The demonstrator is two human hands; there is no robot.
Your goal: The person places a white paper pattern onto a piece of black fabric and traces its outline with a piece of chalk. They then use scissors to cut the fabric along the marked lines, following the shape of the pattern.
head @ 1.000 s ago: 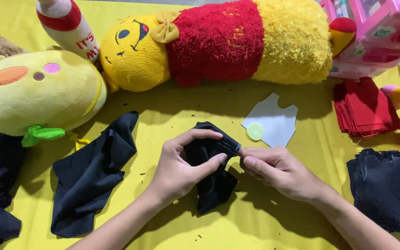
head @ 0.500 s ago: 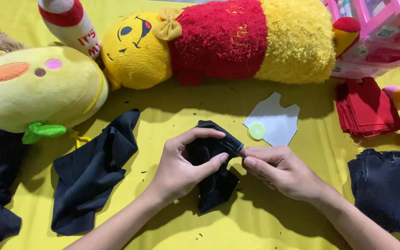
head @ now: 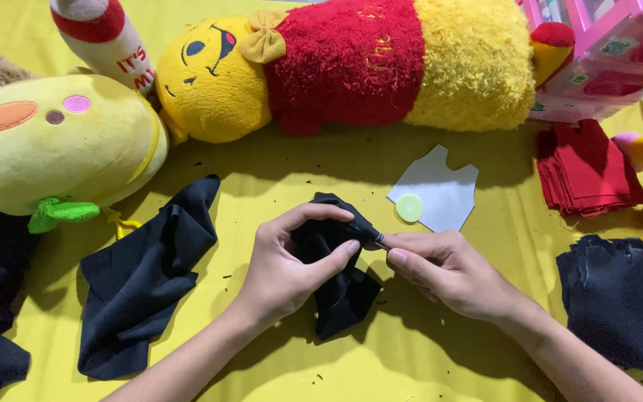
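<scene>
My left hand [head: 292,260] grips a small piece of black cloth [head: 340,286], bunched between thumb and fingers over the yellow sheet [head: 277,171]. My right hand [head: 448,272] meets it from the right, its fingertips pinching the cloth's top edge together with a thin metal tip that looks like a needle; I cannot tell for sure. The cloth's lower end hangs onto the sheet.
A larger black cloth [head: 150,275] lies left. A white paper pattern [head: 440,193] with a pale green disc [head: 409,208] sits behind my hands. Red fabric stack [head: 586,167] and dark cut pieces [head: 623,298] lie right. Plush toys [head: 351,67] and a pink box [head: 604,52] line the back.
Both hands stay on the black cloth; the fingers have shifted only slightly at its top edge.
</scene>
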